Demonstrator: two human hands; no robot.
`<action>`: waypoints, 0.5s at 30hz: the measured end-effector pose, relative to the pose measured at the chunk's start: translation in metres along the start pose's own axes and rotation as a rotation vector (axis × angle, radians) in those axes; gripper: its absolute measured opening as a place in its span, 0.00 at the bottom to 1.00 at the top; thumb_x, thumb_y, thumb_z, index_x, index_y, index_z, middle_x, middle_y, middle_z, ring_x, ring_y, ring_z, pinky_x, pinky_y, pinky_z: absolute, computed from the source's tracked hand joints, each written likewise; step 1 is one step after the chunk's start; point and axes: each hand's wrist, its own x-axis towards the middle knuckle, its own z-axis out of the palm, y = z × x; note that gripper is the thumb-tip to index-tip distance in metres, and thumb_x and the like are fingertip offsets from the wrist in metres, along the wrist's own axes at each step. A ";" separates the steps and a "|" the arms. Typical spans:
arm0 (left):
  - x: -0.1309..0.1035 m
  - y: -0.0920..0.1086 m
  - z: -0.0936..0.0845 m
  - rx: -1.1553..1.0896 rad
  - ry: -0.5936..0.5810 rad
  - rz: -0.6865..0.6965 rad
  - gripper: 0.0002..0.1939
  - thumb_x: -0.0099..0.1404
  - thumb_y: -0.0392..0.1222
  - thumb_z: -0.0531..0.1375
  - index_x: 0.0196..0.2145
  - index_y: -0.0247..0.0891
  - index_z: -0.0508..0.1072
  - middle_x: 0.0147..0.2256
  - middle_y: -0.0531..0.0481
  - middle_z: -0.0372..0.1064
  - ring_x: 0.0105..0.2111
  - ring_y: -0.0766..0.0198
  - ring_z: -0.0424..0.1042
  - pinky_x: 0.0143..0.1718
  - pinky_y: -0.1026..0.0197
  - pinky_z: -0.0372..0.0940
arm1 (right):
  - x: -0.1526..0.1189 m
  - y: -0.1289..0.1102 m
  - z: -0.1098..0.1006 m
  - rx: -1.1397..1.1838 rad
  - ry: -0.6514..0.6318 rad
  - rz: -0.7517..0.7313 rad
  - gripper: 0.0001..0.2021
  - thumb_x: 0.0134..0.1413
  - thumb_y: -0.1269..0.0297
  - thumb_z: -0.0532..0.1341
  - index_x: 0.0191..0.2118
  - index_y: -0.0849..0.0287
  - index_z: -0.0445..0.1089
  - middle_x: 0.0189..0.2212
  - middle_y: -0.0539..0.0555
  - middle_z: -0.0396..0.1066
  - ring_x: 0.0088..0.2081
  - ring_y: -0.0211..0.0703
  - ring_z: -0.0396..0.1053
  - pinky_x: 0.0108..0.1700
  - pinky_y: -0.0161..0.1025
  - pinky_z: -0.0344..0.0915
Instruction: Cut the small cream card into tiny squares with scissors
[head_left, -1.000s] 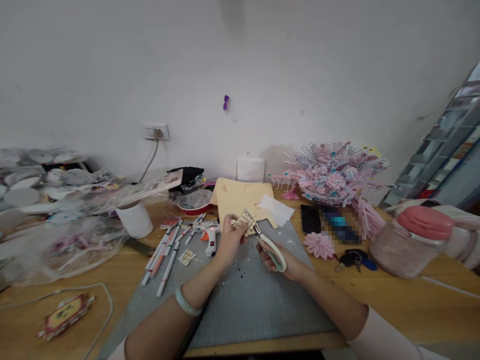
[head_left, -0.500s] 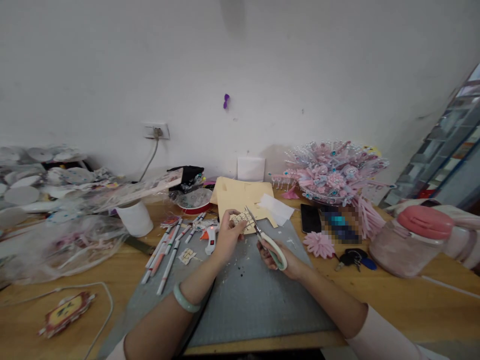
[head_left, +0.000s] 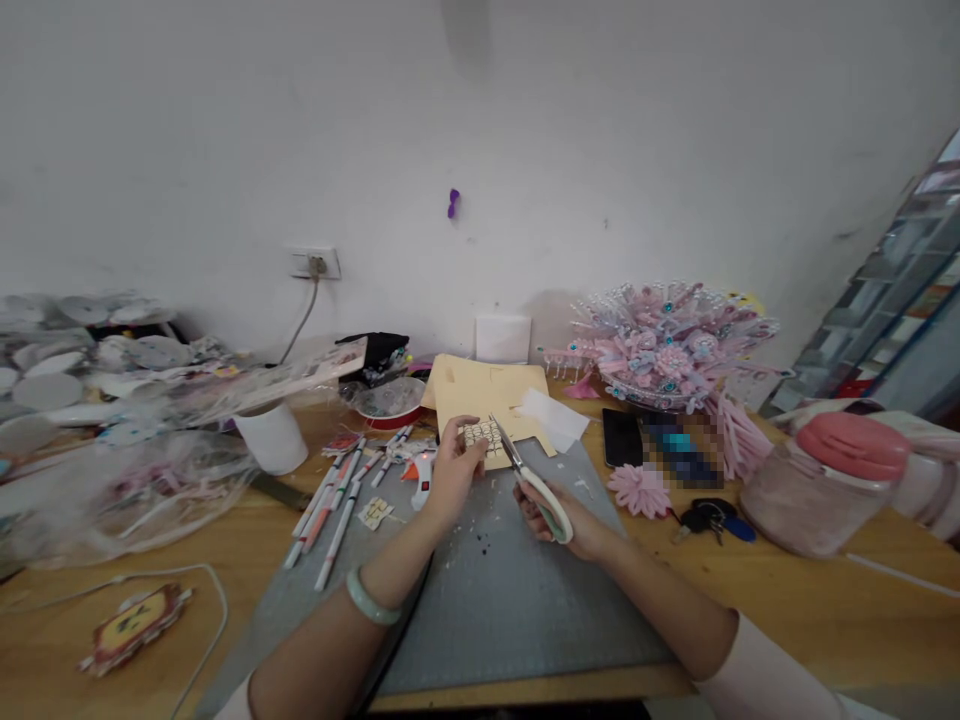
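Observation:
My left hand pinches a small piece of pale card with a dark line pattern between thumb and fingers. In my right hand are scissors with cream handles, their blades pointing up and away beside the card's right edge. Behind the patterned piece lie larger sheets of yellow card and a white sheet of paper. A smaller patterned cut-out rests on the grey cutting mat, left of my left forearm.
Several markers and a glue gun lie to the left. A pink beaded headdress, phone, keys and a pink-lidded jar stand or lie right. A white cable curls at the left front.
The patterned card has turned slightly in my left hand and now sits just left of the scissor blades. My right hand has hardly moved.

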 end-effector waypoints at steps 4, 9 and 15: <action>0.001 0.000 0.000 -0.006 0.017 0.010 0.18 0.51 0.43 0.58 0.40 0.40 0.62 0.19 0.62 0.53 0.15 0.72 0.55 0.17 0.69 0.52 | 0.000 0.000 0.000 -0.012 -0.003 -0.005 0.24 0.30 0.48 0.70 0.28 0.61 0.62 0.18 0.42 0.56 0.16 0.24 0.50 0.16 0.26 0.43; 0.004 -0.003 -0.001 -0.020 0.033 0.028 0.18 0.51 0.44 0.59 0.40 0.40 0.61 0.21 0.61 0.55 0.16 0.73 0.55 0.17 0.70 0.52 | -0.001 -0.001 0.000 -0.021 -0.003 -0.008 0.23 0.32 0.49 0.69 0.28 0.60 0.63 0.18 0.42 0.56 0.16 0.25 0.51 0.16 0.26 0.43; 0.006 -0.005 -0.003 -0.041 0.038 0.052 0.20 0.52 0.44 0.59 0.42 0.40 0.60 0.23 0.60 0.57 0.16 0.74 0.55 0.17 0.70 0.52 | -0.003 -0.002 0.002 -0.024 -0.006 0.006 0.24 0.30 0.49 0.70 0.28 0.60 0.63 0.17 0.42 0.55 0.16 0.25 0.50 0.17 0.26 0.44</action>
